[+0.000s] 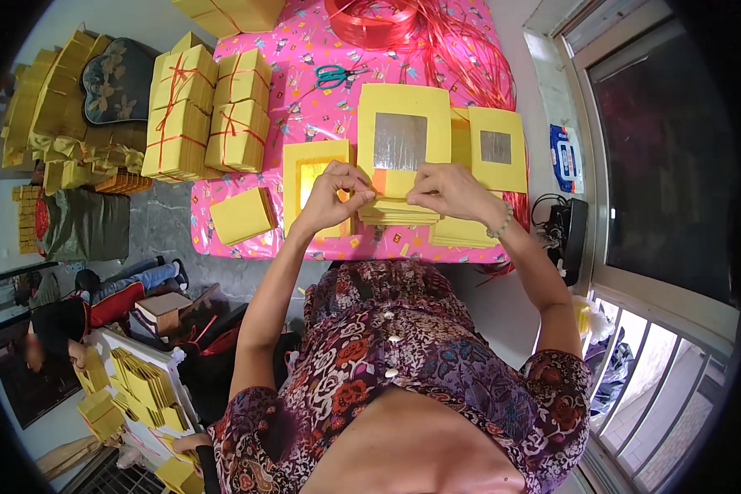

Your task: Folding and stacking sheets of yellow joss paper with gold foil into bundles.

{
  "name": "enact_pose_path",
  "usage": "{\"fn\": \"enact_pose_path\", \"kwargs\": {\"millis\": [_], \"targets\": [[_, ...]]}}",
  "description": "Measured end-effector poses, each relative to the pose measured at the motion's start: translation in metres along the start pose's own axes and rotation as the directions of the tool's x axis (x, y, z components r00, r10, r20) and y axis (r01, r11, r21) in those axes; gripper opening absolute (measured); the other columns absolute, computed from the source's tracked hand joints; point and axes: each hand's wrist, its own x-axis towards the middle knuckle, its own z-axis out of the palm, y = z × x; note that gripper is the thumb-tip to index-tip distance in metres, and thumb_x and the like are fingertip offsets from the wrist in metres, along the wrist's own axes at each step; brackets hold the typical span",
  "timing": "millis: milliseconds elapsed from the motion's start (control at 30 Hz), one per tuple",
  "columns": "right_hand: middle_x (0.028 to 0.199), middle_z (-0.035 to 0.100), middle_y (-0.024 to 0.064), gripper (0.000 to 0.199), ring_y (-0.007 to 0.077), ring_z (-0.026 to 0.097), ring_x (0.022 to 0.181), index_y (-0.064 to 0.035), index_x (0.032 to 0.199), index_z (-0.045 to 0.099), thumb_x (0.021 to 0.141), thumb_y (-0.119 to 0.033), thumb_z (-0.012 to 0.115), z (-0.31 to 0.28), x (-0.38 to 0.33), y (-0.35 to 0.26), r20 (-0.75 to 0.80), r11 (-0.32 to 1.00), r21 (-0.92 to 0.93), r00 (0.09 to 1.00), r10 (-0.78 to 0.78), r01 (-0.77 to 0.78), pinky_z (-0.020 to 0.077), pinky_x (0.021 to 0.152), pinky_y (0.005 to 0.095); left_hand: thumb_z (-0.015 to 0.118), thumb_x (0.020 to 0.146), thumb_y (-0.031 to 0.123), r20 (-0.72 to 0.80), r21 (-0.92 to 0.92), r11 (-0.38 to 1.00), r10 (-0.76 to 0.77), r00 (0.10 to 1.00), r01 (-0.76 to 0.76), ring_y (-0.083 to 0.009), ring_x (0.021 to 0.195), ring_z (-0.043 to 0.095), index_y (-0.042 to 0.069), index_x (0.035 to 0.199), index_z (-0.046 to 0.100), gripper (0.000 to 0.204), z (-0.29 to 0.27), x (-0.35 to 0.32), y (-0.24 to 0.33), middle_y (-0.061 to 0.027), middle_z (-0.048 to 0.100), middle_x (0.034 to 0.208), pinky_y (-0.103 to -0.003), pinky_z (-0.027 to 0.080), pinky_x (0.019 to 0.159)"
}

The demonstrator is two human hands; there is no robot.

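A yellow paper sheet with a silver foil square (400, 142) stretches away from me over a stack of yellow paper (399, 214). My left hand (337, 198) pinches at its near left corner, beside a small orange patch. The near right corner is between the closed fingertips of my right hand (453, 194), which has a bead bracelet on the wrist. Left of the stack lies a yellow sheet with a shiny gold panel (292, 177), partly hidden by my left hand. A smaller silver-centred sheet (497, 169) is to the right.
Tied yellow paper bundles (179, 115) stand at the table's left. Teal-handled scissors (333, 76) and a coil of red plastic ribbon (375, 23) lie farther back. A small yellow stack (243, 216) sits near the front left edge. Another person's hand (78, 354) is beside a paper-covered table, lower left.
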Motion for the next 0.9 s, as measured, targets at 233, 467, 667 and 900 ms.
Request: {"fn": "enact_pose_path", "kwargs": {"millis": [233, 467, 667, 900], "targets": [[0.082, 0.064, 0.0071, 0.013, 0.0253, 0.063, 0.069, -0.0087, 0.089, 0.077, 0.087, -0.021, 0.073, 0.001, -0.001, -0.001, 0.004, 0.999, -0.016, 0.999, 0.031, -0.031, 0.0489, 0.062, 0.0377, 0.078, 0.080, 0.016, 0.016, 0.001, 1.000, 0.020, 1.000, -0.020, -0.0192, 0.090, 0.056, 0.007, 0.081, 0.077, 0.008, -0.003, 0.003, 0.003, -0.0027, 0.070, 0.088, -0.035, 0.045, 0.086], [0.085, 0.062, 0.0093, 0.014, 0.0296, 0.063, 0.074, -0.0036, 0.089, 0.071, 0.089, -0.017, 0.070, 0.006, -0.003, -0.012, -0.034, 0.993, -0.117, 0.999, 0.017, -0.020, 0.0505, 0.066, 0.0405, 0.077, 0.083, 0.020, 0.016, 0.091, 0.994, 0.051, 0.999, -0.052, -0.0210, 0.087, 0.057, 0.008, 0.084, 0.076, 0.012, -0.006, 0.004, 0.010, -0.0031, 0.070, 0.086, -0.036, 0.046, 0.080], [0.085, 0.055, 0.0128, 0.015, 0.0323, 0.062, 0.079, -0.0024, 0.093, 0.056, 0.093, -0.016, 0.062, -0.004, 0.004, -0.028, -0.174, 0.945, -0.326, 0.984, -0.024, -0.034, 0.0510, 0.065, 0.0438, 0.076, 0.084, 0.016, -0.088, 0.178, 0.977, 0.132, 0.987, -0.115, -0.0270, 0.102, 0.060, 0.005, 0.109, 0.068, 0.029, -0.010, 0.007, 0.036, -0.0113, 0.067, 0.105, -0.037, 0.050, 0.086], [0.092, 0.057, 0.0172, 0.017, 0.0383, 0.061, 0.089, -0.0018, 0.099, 0.054, 0.099, -0.018, 0.053, -0.044, 0.050, 0.018, -0.288, 0.958, -0.216, 0.950, 0.124, -0.191, 0.0502, 0.075, 0.0479, 0.074, 0.081, 0.018, -0.169, 0.507, 0.804, 0.446, 0.879, -0.310, -0.0379, 0.128, 0.047, 0.008, 0.134, 0.057, 0.057, 0.018, 0.018, 0.044, -0.0179, 0.049, 0.138, -0.050, 0.039, 0.105]]}}
